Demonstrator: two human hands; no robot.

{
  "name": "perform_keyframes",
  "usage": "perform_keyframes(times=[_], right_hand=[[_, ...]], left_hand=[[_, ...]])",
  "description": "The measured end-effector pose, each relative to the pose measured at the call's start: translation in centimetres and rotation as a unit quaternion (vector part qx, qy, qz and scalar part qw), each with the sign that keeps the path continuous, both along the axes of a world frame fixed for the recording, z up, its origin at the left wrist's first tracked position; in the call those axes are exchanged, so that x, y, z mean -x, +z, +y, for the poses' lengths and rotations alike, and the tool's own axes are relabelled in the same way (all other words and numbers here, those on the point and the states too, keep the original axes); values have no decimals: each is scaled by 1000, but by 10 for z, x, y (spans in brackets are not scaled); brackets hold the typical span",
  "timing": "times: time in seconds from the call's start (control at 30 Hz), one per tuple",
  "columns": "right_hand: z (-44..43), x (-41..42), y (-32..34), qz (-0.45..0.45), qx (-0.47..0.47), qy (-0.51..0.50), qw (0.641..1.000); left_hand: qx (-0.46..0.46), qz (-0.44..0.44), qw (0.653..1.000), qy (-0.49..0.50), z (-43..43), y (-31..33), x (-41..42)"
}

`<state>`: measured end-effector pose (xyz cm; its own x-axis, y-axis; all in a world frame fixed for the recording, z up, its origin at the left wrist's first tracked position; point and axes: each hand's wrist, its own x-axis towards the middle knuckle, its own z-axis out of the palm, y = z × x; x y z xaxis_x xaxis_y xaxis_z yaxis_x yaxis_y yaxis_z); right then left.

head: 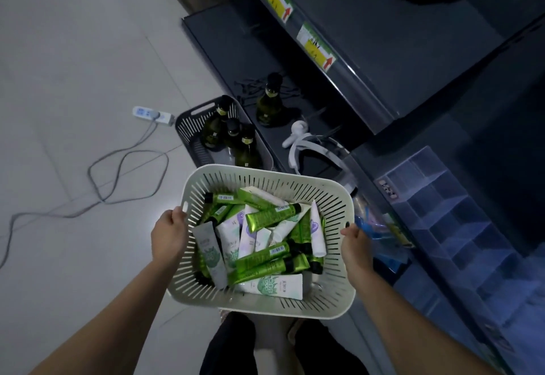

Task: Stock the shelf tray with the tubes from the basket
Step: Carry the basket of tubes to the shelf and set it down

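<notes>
Both hands — left (168,234), right (355,246) — grip the full basket (265,178); the tray (442,206) looks empty, no tubes (265,245) stocked yet.

One head-worn wide-angle view looks steeply down and forward, close over both hands' grip on the basket (267,245); floor (73,65) spreads left, shelf (383,59) rises right.

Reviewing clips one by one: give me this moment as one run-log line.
phase: carrying | left hand: grips basket rim | right hand: grips rim | tubes: in basket | shelf tray: empty
</notes>
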<state>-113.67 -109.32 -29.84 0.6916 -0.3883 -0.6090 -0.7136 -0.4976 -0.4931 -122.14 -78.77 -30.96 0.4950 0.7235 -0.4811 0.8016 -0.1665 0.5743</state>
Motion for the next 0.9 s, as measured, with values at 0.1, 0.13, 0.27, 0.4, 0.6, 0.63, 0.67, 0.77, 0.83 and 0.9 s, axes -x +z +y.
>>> perform_keyframes(times=[0.1,0.13,0.27,0.4,0.6,0.63,0.67,0.77,0.83,0.9], right_hand=[[-6,-1,-30,8,-3,13,1000],[-8,0,-40,14,-8,18,1000],[-19,-2,-82,22,-14,36,999],[-24,-4,-127,19,-12,53,998],[-22,0,-194,16,-6,59,998],[-21,1,-206,13,-4,61,998],[-19,2,-213,17,-4,59,998],[-19,5,-242,7,1,74,997],[-14,0,-258,7,4,82,997],[-11,3,-284,-11,-19,79,997]], left_hand=[[-14,10,1000,16,-9,-25,9],[-17,14,999,24,-13,-34,12],[-17,20,998,58,-27,-74,24],[-20,16,997,72,-37,-122,34],[-3,15,995,96,-41,-193,45],[-3,14,995,97,-39,-204,46],[1,16,995,102,-39,-212,46],[-1,5,994,105,-38,-236,50],[-2,11,994,104,-36,-251,46],[-3,-15,995,100,-38,-275,46]])
